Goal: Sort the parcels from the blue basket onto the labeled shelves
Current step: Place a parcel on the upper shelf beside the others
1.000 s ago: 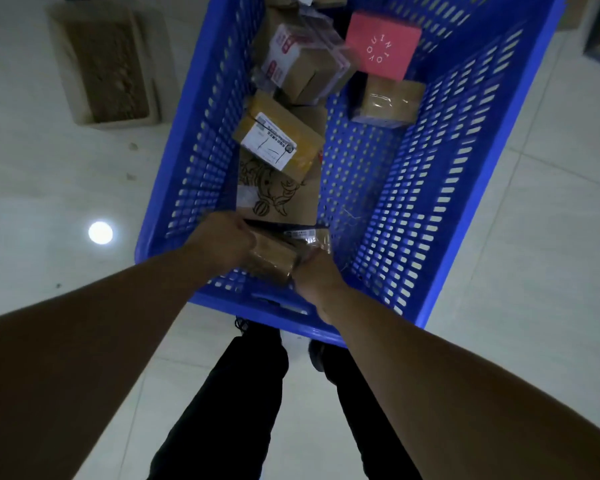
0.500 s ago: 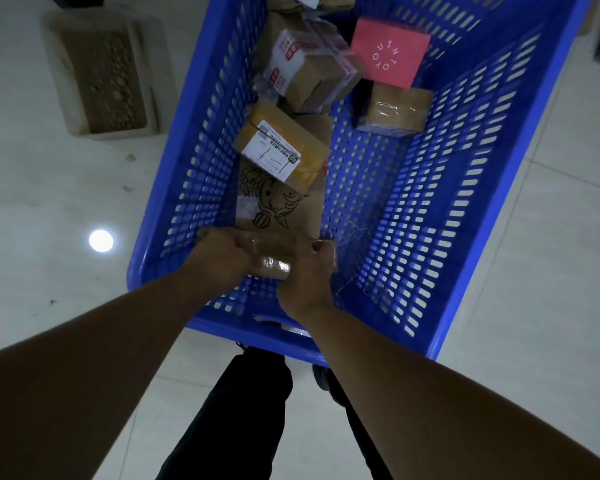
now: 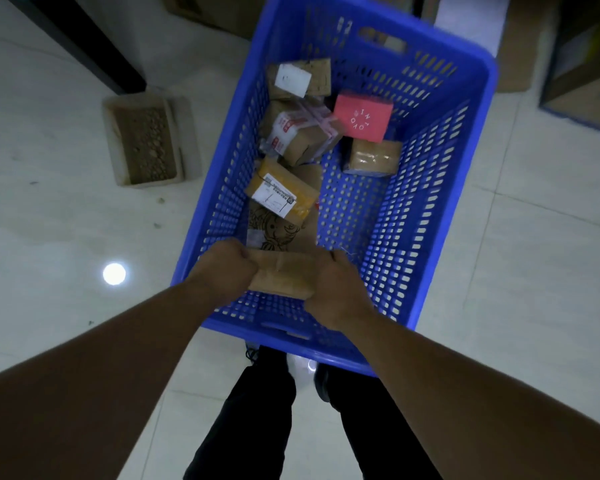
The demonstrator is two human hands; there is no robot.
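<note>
From the head view, a pale tiled floor fills the dim room, and the blue basket stands on it in front of the person's black trouser legs. Left of the basket lies a shallow tray of brown grit, and nearer the person on that side a round spot of light shines on the tiles. Beyond the basket's far end stand cardboard boxes, with a dark post off to the far left.

Inside the basket, a pink box leans near the far right, with a small taped brown parcel just below it. Along the left wall lie a box with a white label, a taped carton, a yellow parcel and a flat brown packet with a drawing.

Both bare arms reach forward over the basket's near rim. The left hand and right hand each curl round one end of a brown parcel, holding it at the basket's near end, above the flat packet's edge.
</note>
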